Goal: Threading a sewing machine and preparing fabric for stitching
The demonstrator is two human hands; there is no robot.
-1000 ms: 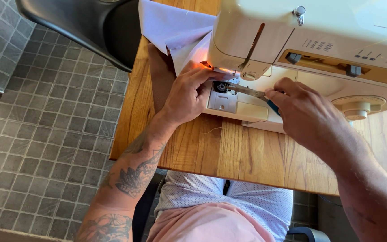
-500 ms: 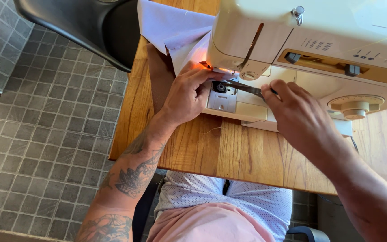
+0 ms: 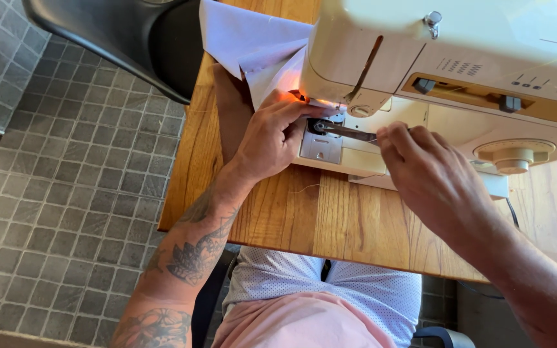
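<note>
A cream sewing machine [image 3: 459,64] stands on a wooden table [image 3: 330,219]. My left hand [image 3: 272,138] rests on the machine bed beside the metal needle plate [image 3: 320,145], its fingertips by the lit needle area. My right hand [image 3: 430,177] grips a thin metal tool [image 3: 349,132] whose tip reaches in under the needle head. Pale lilac fabric [image 3: 246,38] lies behind the left hand and runs under the machine's head.
A black chair back [image 3: 130,45] stands at the table's far left corner over a grey tiled floor [image 3: 53,193]. A round dial [image 3: 514,154] sits on the machine's right side, with a cable [image 3: 514,212] trailing off it. My lap is below the table's near edge.
My right hand has slid left along the machine bed, bringing the tool tip further in over the needle plate. The left hand has stayed put.
</note>
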